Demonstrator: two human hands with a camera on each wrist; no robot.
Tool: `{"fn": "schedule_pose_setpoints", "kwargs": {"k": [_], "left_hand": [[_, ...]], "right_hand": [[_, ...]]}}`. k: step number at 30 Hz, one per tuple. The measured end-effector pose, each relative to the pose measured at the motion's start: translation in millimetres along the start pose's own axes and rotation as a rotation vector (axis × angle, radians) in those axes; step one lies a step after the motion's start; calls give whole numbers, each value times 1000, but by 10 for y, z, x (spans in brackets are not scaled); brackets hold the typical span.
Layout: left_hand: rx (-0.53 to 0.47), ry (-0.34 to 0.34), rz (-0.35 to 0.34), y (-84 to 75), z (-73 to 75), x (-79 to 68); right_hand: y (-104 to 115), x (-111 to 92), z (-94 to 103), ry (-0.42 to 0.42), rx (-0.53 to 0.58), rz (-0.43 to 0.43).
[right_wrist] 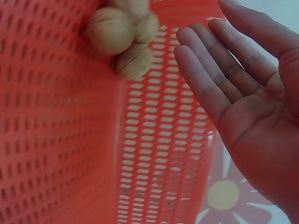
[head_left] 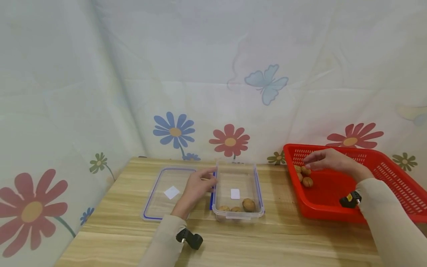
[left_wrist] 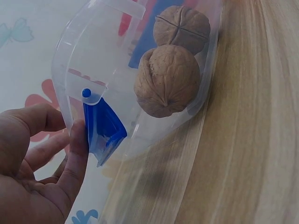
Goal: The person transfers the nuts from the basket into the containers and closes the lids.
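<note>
A clear plastic food container (head_left: 235, 178) with blue side latches stands lidless on the table, walnuts (head_left: 248, 204) lying at its near end. At its left wall, my left hand (head_left: 200, 183) pinches the rim beside a blue latch (left_wrist: 105, 126). Two large walnuts (left_wrist: 167, 80) show through the container wall in the left wrist view. Over the red plastic basket (head_left: 300, 196) hovers my right hand (head_left: 328, 161), holding nothing. The right wrist view shows its fingers (right_wrist: 205, 86) extended, apart from a cluster of walnuts (right_wrist: 110, 31) against the basket's side.
Left of the container, a clear lid (head_left: 156, 193) with a blue seal lies flat on the wooden table (head_left: 267, 241). Behind the table hangs a pale flowered curtain (head_left: 200, 92). The basket's raised rim stands around its walnuts.
</note>
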State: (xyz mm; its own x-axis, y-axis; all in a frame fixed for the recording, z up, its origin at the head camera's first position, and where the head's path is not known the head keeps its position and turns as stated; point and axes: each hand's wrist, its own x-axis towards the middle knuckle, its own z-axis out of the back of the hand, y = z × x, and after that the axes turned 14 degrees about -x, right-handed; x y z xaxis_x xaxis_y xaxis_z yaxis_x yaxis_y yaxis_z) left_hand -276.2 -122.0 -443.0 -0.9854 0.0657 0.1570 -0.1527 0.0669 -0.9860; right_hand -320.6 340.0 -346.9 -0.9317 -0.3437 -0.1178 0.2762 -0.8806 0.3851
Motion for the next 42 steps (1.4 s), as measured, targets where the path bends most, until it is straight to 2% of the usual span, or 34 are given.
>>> {"fn": "schedule_pose_setpoints", "kwargs": {"k": [5, 9, 18, 25, 42], "left_hand": [[2, 3, -9, -12, 1, -5], [4, 5, -12, -13, 6, -6], [5, 7, -8, -14, -1, -10], [-5, 6, -8, -15, -3, -14], [4, 3, -11, 1, 5, -6]], "right_hand": [[-95, 32, -27, 27, 0, 12], [-118, 74, -70, 79, 34, 18], [-108, 123, -146, 157, -47, -69], [-116, 152, -164, 188, -67, -52], [-85, 154, -176, 245, -14, -73]]}}
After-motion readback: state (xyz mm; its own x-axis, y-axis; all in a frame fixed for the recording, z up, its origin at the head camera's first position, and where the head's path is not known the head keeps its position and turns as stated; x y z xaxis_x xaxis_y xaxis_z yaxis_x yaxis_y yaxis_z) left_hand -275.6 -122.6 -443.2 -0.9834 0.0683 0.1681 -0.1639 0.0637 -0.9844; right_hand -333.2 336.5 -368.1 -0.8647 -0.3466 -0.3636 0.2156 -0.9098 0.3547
